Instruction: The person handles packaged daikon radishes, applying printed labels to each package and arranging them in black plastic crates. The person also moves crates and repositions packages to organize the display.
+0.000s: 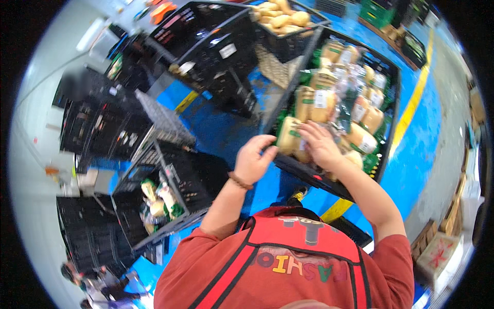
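Note:
A black crate [397, 110] in front of me holds several pale tan butternut squashes in clear wrap, with white labels and green netting or film among them. My right hand [320, 146] lies over the near part of the load, fingers stretched out on the wrapped squashes. Just beside its fingertips is a pale squash [288, 135] in the near left corner. My left hand [256, 159] is at the crate's near left corner, close to that squash, thumb and fingers apart with nothing seen between them. Whether it touches the crate's rim I cannot tell.
Left of me an open crate [186, 203] holds a few wrapped vegetables. Stacked black crates [103, 123] stand farther left, and a tall black crate [226, 64] stands ahead. Beyond it, another crate holds loose squashes [280, 20]. A yellow line [411, 105] crosses the blue floor.

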`<state>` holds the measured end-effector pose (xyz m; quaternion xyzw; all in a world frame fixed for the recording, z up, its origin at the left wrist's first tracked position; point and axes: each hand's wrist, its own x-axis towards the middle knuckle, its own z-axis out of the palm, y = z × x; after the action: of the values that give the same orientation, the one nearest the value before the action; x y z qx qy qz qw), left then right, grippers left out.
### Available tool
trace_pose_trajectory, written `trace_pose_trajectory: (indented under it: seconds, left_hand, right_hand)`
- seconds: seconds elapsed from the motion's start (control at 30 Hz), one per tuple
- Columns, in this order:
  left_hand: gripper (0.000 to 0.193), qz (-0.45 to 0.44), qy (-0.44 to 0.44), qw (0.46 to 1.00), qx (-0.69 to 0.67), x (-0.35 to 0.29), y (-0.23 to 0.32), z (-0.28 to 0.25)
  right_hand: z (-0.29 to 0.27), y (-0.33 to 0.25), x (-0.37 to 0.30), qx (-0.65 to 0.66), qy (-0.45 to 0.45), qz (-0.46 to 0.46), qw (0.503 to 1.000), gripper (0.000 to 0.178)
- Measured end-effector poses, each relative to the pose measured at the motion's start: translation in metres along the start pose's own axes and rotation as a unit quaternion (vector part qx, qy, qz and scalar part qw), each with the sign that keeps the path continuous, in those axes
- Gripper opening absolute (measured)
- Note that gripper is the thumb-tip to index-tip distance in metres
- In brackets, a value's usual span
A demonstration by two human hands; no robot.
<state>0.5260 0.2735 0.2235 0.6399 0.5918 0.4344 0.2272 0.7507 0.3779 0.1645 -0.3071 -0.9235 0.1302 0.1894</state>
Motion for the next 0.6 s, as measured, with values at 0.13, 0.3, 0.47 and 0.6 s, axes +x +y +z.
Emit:
trace_pose_trajectory:
  seconds: [0.13, 0.3, 0.47, 0.6]
  left_hand:
    - [0.025, 0.007, -0.061, 0.998, 0.003, -0.059, -0.002, -0.009]
    - [0.03, -0.041, -0.079, 0.996, 0.005, -0.141, -0.004, -0.055]
    - [0.031, -0.135, 0.014, 0.989, 0.063, -0.23, -0.035, -0.106]
    - [0.032, -0.247, 0.063, 0.965, 0.063, -0.279, -0.051, -0.124]
  right_hand:
    - [-0.008, -0.024, 0.022, 0.016, 0.048, 0.046, 0.998, 0.027]
    - [0.014, -0.031, 0.031, -0.082, 0.099, 0.083, 0.988, 0.016]
    - [0.03, 0.017, 0.046, 0.176, 0.087, 0.195, 0.961, 0.014]
    - [0.036, 0.024, 0.057, 0.06, 0.095, 0.217, 0.97, 0.018]
